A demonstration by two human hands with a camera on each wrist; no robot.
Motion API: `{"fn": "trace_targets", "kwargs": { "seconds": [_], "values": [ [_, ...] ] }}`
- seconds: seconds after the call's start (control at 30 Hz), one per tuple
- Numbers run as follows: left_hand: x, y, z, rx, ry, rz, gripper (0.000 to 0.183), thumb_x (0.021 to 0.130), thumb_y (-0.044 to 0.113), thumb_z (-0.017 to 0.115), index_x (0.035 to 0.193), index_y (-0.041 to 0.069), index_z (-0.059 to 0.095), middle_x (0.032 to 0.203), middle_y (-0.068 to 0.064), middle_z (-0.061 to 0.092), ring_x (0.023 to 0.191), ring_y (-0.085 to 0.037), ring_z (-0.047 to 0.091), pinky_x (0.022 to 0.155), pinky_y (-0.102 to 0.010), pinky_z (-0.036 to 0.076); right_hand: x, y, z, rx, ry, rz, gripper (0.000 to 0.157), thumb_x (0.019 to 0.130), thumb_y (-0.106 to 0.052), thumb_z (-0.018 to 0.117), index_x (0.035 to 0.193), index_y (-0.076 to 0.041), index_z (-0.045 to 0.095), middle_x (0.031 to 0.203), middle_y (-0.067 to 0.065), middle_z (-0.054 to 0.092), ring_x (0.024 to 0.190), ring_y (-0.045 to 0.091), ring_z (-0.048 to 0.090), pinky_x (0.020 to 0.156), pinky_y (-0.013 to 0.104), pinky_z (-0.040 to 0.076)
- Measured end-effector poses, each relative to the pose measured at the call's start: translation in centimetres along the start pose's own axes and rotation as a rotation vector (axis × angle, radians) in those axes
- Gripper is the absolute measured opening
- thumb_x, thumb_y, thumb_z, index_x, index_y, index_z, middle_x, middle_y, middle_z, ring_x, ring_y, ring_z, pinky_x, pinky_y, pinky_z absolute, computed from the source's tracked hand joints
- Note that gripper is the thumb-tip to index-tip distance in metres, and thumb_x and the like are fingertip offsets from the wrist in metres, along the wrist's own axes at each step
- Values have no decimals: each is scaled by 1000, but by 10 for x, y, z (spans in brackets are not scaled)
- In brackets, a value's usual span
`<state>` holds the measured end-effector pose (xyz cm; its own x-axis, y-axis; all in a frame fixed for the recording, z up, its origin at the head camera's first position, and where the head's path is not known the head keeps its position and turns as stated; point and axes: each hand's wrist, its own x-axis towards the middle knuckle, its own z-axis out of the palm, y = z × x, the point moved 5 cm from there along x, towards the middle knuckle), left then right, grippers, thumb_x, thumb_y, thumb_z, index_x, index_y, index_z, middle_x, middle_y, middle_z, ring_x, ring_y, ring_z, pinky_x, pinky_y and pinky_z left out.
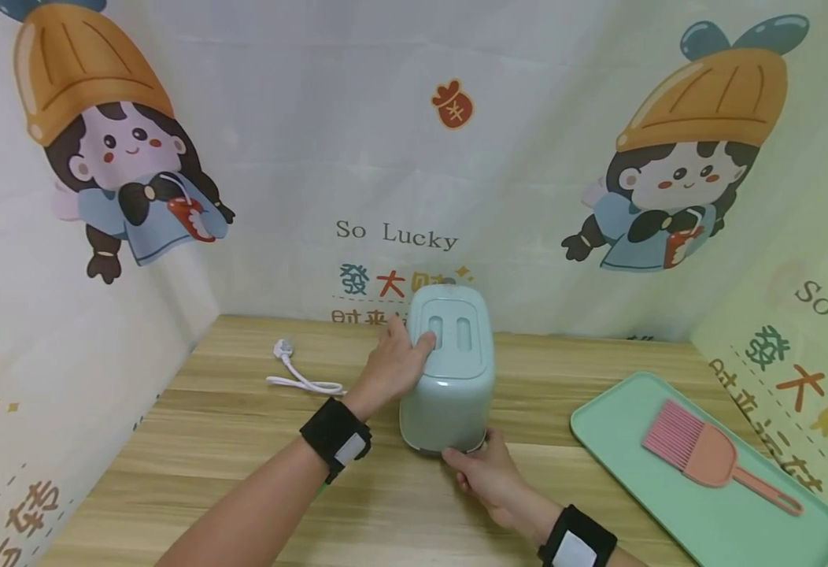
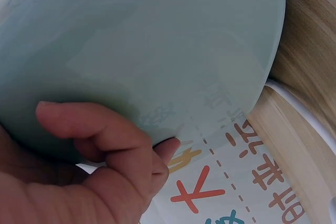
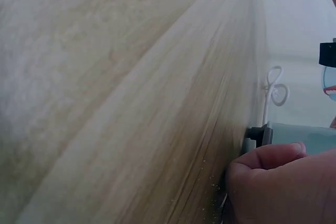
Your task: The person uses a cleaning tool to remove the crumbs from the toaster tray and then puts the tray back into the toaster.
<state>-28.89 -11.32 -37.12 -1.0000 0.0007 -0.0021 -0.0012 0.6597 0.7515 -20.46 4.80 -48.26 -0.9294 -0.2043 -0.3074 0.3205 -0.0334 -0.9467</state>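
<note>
A pale blue toaster (image 1: 449, 409) with a lidded top, marked by two oblong recesses, stands on the wooden table between my hands. My left hand (image 1: 393, 366) holds its upper left side, the thumb lying on the lid beside one recess. In the left wrist view, bent fingers (image 2: 123, 140) lie against its smooth wall. Down at the near right bottom corner, my right hand (image 1: 488, 476) grips the base edge, with some fingers hidden beneath or behind it. A dark foot (image 3: 255, 133) under the toaster shows close to the table in the right wrist view.
A white power cord with its plug (image 1: 283, 349) lies left of the toaster. On the right, a green tray (image 1: 619, 409) carries a pink basting brush (image 1: 715, 455). A printed cloth (image 1: 527, 197) hangs behind the table and along its sides.
</note>
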Motion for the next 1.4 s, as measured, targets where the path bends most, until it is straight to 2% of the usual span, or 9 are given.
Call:
{"fn": "trace_targets", "kwargs": {
  "seconds": [0.33,0.53,0.67,0.77,0.87,0.97,1.13,1.27,1.4],
  "values": [
    [0,3,-4,27,9,11,67,98,51,39,140,4,15,125,-15,36,99,-30,45,85,-44,44,0,-3,4,-96,18,-57,62,91,-10,64,131,0,18,85,8,47,57,11,47,51,22,42],
    [0,1,-5,38,5,-3,65,98,52,37,138,6,17,120,-13,38,96,-30,47,81,-42,45,-1,0,11,-96,-8,-101,54,96,-11,57,132,-3,18,68,0,48,52,10,45,46,22,39],
    [-1,0,-5,39,-3,-9,64,98,52,37,137,6,17,120,-13,38,95,-30,47,80,-42,45,0,1,11,-100,13,-88,53,95,-10,58,131,-3,20,66,0,50,51,9,46,45,21,41],
    [-2,1,-5,38,-2,-9,64,98,52,38,137,6,17,121,-13,37,95,-30,47,81,-43,45,0,0,10,-101,0,-65,55,95,-10,59,131,-4,18,69,4,56,52,10,51,46,21,44],
    [-2,1,-5,35,2,-8,65,98,52,38,138,6,17,123,-13,37,96,-30,47,81,-43,45,0,-1,9,-70,-51,-27,58,95,-7,57,133,-4,13,82,13,61,58,15,60,50,25,51],
    [-2,1,-4,28,5,-11,64,98,53,38,137,7,18,123,-13,37,97,-30,47,82,-43,45,-2,-1,6,13,-105,27,63,95,-1,54,137,-5,7,101,23,59,72,25,66,64,32,57],
    [-2,0,-3,21,3,-15,65,97,54,38,138,7,17,125,-13,36,99,-30,46,84,-44,44,-6,1,3,172,-103,107,70,93,7,52,138,-4,0,111,32,53,91,33,64,83,40,53],
    [-2,1,-3,21,0,-19,66,98,54,38,140,7,16,127,-13,36,100,-29,46,85,-44,44,-8,4,4,225,-82,119,54,91,10,52,123,4,9,110,33,52,92,34,64,84,39,52],
    [-3,3,-3,25,-2,-16,68,98,53,38,142,7,14,129,-15,36,101,-29,46,86,-45,44,-11,4,5,203,-99,120,36,92,10,50,115,13,23,109,32,50,91,32,64,84,36,52]
  ]
}}
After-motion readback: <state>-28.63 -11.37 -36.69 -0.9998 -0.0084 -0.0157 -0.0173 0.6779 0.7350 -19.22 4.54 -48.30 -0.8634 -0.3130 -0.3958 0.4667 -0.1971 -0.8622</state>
